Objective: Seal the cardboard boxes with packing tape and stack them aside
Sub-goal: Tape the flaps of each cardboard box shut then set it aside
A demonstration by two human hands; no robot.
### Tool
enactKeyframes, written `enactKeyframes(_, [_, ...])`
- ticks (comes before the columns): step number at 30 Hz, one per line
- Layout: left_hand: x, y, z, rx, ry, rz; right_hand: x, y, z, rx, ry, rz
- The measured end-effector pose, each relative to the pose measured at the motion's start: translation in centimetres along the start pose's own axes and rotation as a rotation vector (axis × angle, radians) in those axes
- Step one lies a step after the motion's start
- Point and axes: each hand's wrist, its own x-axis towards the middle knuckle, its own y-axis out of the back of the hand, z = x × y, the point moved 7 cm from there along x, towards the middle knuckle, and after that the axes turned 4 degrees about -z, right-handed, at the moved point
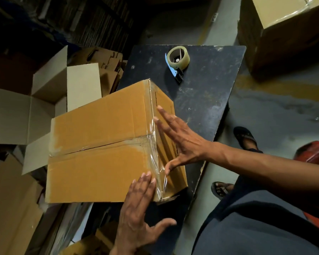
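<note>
Two hands lie flat on one box (99,144). Nearest, the left hand (136,205) rests on the box's top by its near right corner, fingers straight and together, thumb spread off to the side, gripping nothing. Just beyond, the right hand (180,142) presses the box's right end with fingers splayed and straight, over the clear tape (155,144) wrapped down that end. More tape runs along the top seam. The box sits at the tabletop's (210,107) left edge, overhanging it to the left. Two sandalled feet (245,137) stand on the floor right of the tabletop. Near the far edge, a tape dispenser (178,61) lies well apart from the box. Left of the tabletop sits an open box (50,100) among flattened cardboard; at far right, a taped box (284,30) stands on the floor.
</note>
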Motion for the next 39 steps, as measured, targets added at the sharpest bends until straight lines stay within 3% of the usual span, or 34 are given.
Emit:
enactKeyframes(3, [-0.1, -0.2, -0.3, 0.04, -0.025, 0.003, 0.8, -1.6, -2.6, -0.082, 0.059, -0.056])
enactKeyframes(7, [-0.2, -0.1, -0.3, 0.032, -0.038, 0.029, -0.8, -2.1, -1.2, -0.206, 0.013, -0.074])
enactKeyframes(11, [-0.2, -0.5, -0.2, 0.022, -0.038, 0.093, -4.2, -0.5, -0.3, 0.04, -0.041, 0.024])
enactKeyframes(15, [-0.2, -0.8, -0.3, 0.034, -0.025, 0.136, -6.9, -3.1, -3.6, 0.107, 0.127, -0.18])
enactKeyframes(18, [-0.3, -1.0, -0.3, 0.037, -0.035, 0.153, -8.3, -5.5, -4.9, 0.143, 0.111, -0.257])
enactKeyframes(33, [-0.4, -1.7, 0.3, 0.171, -0.073, 0.331, -10.3, -7.6, -5.3, 0.092, 0.097, -0.208])
enactKeyframes(39, [-0.3, -1.5, 0.5, 0.197, -0.049, 0.367, -9.8, -7.2, -3.6, 0.083, -0.006, -0.207])
